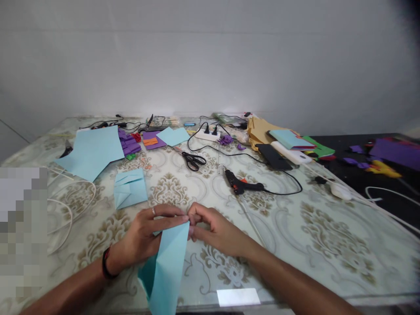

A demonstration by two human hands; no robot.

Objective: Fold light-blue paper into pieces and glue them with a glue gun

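A folded light blue sheet of paper hangs tilted in front of me, its lower end at the table's near edge. My left hand, with a ring on one finger, grips it near the top with fingers laid over the fold. My right hand pinches the paper's upper corner, its fingertips meeting those of the left. Just beyond the left hand lies a folded light blue paper piece with creases and flaps. A black glue gun rests on the table past my right hand.
Black-handled scissors lie mid-table. Large light blue sheets and purple folded strips sit at left. A white power strip with plugs stands at the back. The glue gun's cord loops right, near a black phone-like slab.
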